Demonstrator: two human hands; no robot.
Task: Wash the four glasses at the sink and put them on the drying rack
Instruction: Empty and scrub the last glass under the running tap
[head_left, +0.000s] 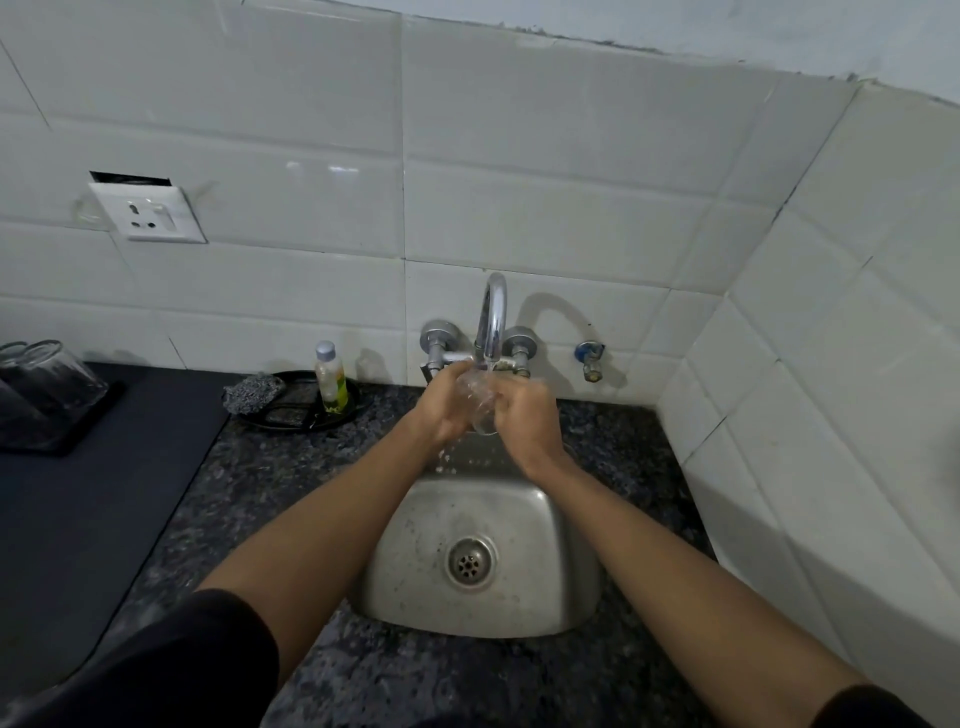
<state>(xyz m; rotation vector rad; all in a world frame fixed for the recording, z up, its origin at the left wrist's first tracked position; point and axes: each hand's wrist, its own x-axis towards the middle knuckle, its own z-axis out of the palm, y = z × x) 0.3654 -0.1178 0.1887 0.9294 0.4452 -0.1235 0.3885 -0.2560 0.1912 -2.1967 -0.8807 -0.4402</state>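
A clear glass (480, 397) is held under the chrome tap (492, 317), above the back of the steel sink (415, 566). My left hand (441, 402) grips its left side and my right hand (527, 415) curls round its right side. Water runs over the glass and splashes down into the basin. At the far left, upturned clear glasses (44, 376) stand on a dark drying rack tray (78, 431). How many glasses stand there I cannot tell.
A black dish (280, 418) left of the tap holds a steel scrubber (253, 393) and a small soap bottle (331, 376). A dark mat (93, 509) covers the counter's left part. A blue valve (590, 358) and a wall socket (148, 213) sit on the tiles. The tiled wall closes in at right.
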